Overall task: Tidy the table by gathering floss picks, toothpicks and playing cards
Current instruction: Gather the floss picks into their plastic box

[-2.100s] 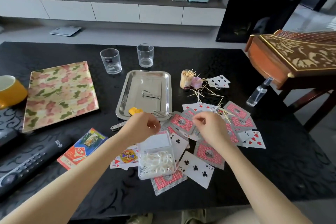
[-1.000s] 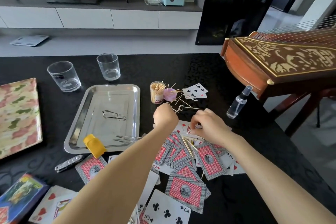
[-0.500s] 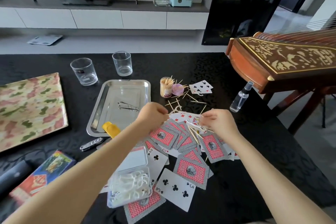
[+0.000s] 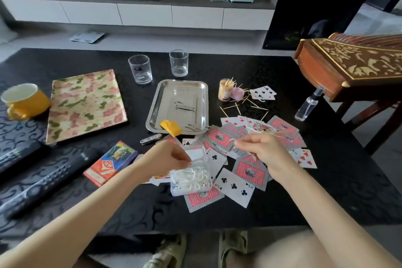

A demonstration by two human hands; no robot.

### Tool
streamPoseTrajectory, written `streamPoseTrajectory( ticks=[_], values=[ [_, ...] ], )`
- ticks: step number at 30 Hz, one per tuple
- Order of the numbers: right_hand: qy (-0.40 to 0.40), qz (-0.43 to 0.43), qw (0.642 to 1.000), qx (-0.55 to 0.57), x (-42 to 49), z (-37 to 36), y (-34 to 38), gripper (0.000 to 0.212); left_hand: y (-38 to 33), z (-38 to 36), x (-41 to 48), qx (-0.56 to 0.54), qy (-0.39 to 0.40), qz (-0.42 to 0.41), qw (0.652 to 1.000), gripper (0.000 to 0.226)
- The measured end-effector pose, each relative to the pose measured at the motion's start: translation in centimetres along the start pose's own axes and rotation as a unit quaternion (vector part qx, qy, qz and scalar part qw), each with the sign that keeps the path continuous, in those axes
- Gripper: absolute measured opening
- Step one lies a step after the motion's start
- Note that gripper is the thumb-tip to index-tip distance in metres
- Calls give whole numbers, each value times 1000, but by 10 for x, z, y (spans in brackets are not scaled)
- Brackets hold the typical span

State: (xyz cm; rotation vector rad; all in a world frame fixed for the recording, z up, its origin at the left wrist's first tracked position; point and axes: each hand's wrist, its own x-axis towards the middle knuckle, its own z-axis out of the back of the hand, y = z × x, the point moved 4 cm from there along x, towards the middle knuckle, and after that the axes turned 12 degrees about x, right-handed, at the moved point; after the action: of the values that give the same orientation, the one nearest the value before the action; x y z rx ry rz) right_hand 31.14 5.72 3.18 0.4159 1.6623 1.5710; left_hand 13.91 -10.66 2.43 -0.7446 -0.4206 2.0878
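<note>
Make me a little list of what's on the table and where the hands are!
left hand: over the clear box of floss picks, fingers curled
right hand: above the playing cards, fingers curled; grip unclear
toothpicks: loose beside their jar
metal tray: left of the jar
glasses: two, beyond the tray

Both forearms outstretched, left hand (image 4: 168,156) and right hand (image 4: 262,151) with fingers pinched.

Saw a glossy black table (image 4: 282,72) with raised scrollwork, a mirror-bright metal tray (image 4: 180,95), smooth clear glass tumblers (image 4: 140,69), a transparent plastic box (image 4: 191,178), slick paper playing cards (image 4: 236,187), and pale matt wooden toothpicks (image 4: 226,86).
</note>
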Motion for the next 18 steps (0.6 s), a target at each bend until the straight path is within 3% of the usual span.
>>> streamPoseTrajectory(
  ticks=[4, 10, 18],
  values=[
    [33, 28, 999, -26, -11, -36, 1, 7, 7, -9, -11, 88, -22, -4, 996, 12],
    [37, 68, 993, -89, -11, -66, -6, 15, 10, -17, -11, 129, -46, 15, 990, 19],
    [102, 120, 946, -283, 0, -114, -25, 21, 32, -2, -9, 76, -89, 59, 991, 26]
  ],
)
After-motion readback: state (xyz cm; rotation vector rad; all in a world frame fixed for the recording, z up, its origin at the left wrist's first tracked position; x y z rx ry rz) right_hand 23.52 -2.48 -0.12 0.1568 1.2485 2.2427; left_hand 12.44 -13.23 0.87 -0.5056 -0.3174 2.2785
